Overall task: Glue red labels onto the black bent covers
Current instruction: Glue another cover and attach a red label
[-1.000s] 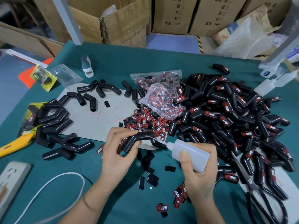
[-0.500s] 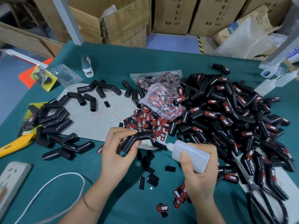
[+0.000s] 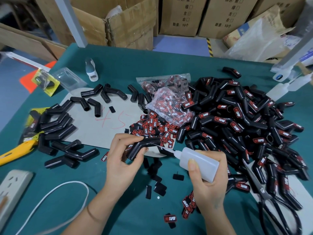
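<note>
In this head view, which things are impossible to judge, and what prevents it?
- Glue on the black bent cover in the left hand: the nozzle tip of the white plastic glue bottle, gripped by the right hand, is too thin to show any drop.
- Black-handled scissors: handles cut off by the bottom edge.
- White power strip: cut off by the left edge.

1. The left hand (image 3: 121, 160) has its fingers and thumb curled in a pinch, its wrist bent upward.
2. The right hand (image 3: 209, 182), just beside it, is wrapped in a grip with its thumb on top.
</note>
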A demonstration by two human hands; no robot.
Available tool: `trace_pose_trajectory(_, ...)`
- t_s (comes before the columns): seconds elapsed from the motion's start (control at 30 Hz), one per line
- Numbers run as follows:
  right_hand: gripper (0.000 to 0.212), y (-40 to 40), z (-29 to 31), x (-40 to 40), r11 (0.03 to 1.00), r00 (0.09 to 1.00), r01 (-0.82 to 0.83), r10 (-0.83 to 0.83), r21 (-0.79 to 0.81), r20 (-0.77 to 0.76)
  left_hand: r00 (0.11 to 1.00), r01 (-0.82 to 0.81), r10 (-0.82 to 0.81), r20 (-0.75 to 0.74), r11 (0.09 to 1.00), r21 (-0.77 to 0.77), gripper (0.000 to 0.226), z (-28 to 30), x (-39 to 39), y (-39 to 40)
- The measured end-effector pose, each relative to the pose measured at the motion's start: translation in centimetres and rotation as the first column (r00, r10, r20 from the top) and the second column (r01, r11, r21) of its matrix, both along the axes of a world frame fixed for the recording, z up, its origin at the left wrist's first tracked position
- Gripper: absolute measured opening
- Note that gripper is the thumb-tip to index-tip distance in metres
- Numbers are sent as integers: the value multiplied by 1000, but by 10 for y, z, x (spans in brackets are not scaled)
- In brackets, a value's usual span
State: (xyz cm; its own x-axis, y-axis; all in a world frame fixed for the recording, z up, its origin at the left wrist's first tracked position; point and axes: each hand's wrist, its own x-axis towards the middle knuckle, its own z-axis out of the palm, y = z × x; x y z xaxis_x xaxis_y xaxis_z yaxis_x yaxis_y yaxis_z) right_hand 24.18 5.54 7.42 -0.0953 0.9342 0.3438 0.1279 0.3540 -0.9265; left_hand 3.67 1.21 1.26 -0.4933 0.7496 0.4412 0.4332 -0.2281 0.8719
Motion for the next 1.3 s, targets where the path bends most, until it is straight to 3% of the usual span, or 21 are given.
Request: trace_pose_trajectory(1.3,33,1,-1,0,999,999,32,-32,-7,-21,999,-14,16,-31,999,47,28,6,1,0)
